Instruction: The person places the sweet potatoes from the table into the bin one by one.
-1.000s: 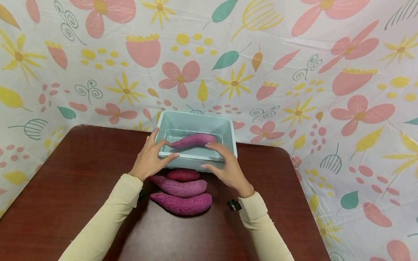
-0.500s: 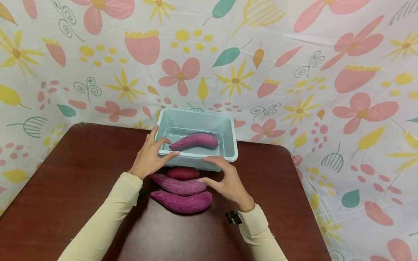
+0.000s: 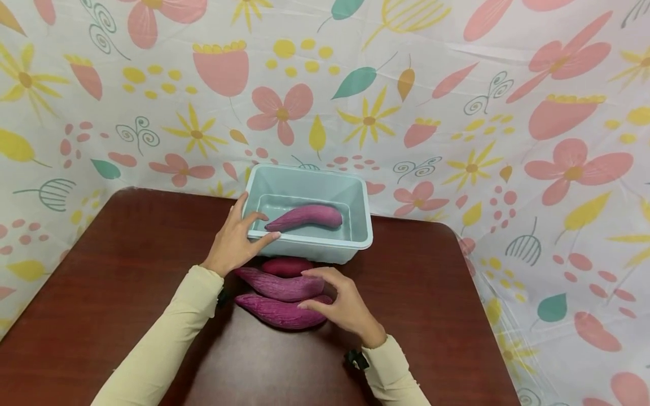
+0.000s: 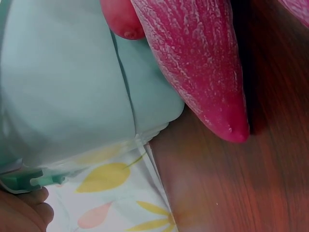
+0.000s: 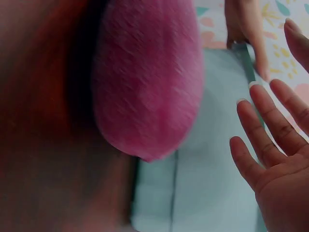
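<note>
Dropping from the bin's front rim, the right hand (image 3: 345, 304) now hovers over two purple sweet potatoes, fingers loose and grasping nothing; contact cannot be told. Of these, the middle sweet potato (image 3: 281, 286) is dusky violet, lengthwise ridged and pale-flecked, tapering leftward to a point; the near sweet potato (image 3: 274, 311) is deeper magenta. Both lie on the table (image 3: 284, 372), beside a smoother crimson tuber (image 3: 286, 267). Another sweet potato (image 3: 310, 216) curves inside the pale-blue bin (image 3: 310, 251), whose near-left corner the left hand (image 3: 232, 242) grips.
</note>
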`<state>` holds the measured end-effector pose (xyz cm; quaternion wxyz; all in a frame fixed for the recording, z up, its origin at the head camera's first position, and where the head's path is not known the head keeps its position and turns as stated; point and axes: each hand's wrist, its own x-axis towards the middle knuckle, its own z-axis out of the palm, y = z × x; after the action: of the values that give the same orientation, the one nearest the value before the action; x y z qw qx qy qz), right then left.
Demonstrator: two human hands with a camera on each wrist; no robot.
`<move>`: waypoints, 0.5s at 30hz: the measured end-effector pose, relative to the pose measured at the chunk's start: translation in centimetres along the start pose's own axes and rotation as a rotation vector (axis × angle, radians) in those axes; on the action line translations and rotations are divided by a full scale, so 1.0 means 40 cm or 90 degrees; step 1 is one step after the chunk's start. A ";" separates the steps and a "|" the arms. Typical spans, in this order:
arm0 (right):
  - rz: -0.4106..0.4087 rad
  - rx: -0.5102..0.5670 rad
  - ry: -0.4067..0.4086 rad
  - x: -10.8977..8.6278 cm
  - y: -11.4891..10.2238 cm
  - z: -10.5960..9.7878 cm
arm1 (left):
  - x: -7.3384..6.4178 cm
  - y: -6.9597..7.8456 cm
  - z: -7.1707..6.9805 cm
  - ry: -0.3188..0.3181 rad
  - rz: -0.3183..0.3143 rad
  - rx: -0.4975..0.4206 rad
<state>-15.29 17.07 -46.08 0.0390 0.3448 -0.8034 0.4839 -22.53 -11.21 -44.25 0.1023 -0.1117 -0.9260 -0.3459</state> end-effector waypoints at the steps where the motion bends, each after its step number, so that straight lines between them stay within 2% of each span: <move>1: 0.002 0.009 -0.006 -0.003 0.000 0.005 | 0.001 0.000 0.000 0.002 0.003 -0.001; 6: 0.021 0.006 -0.026 -0.015 0.001 0.022 | 0.002 0.001 -0.001 0.007 0.008 -0.006; 12: 0.019 -0.007 -0.040 -0.029 0.004 0.035 | -0.001 0.001 0.000 0.000 0.002 -0.004; 15: 0.039 -0.013 -0.052 -0.037 0.004 0.038 | -0.002 0.001 0.000 -0.003 -0.001 -0.003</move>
<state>-13.83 16.64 -47.60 -0.0055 0.3390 -0.8194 0.4621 -22.43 -11.17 -44.25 0.0995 -0.1121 -0.9254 -0.3482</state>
